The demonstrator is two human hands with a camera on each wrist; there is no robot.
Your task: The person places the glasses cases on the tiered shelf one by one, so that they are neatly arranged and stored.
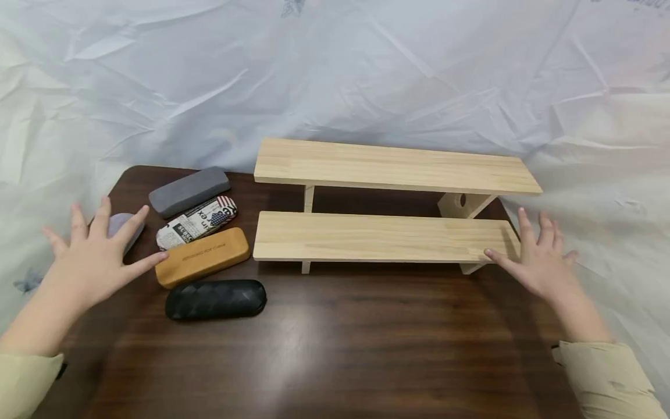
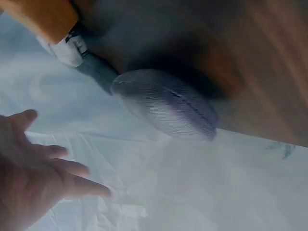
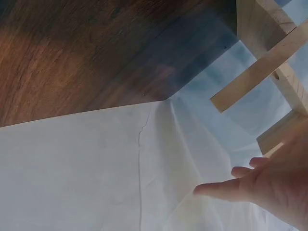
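My left hand (image 1: 90, 259) hovers with fingers spread at the left, holding nothing. It partly hides a purple-grey glasses case (image 1: 120, 223), which shows whole and ribbed (image 2: 166, 103) in the left wrist view. Beside that hand lie a grey glasses case (image 1: 189, 191), a newspaper-print case (image 1: 198, 223) with a flag pattern, and a tan case (image 1: 203, 257). Nearest the front is a black quilted case (image 1: 216, 299). My right hand (image 1: 546, 265), also spread and holding nothing, is by the right end of a two-tier wooden shelf (image 1: 387, 237); its thumb overlaps the lower board in the head view.
The shelf's upper board (image 1: 392, 169) stands behind and above the lower one, on wooden side supports (image 1: 466, 203), one with a round hole. All stands on a dark brown table (image 1: 335, 343). Pale sheeting (image 1: 335, 70) hangs behind and at both sides.
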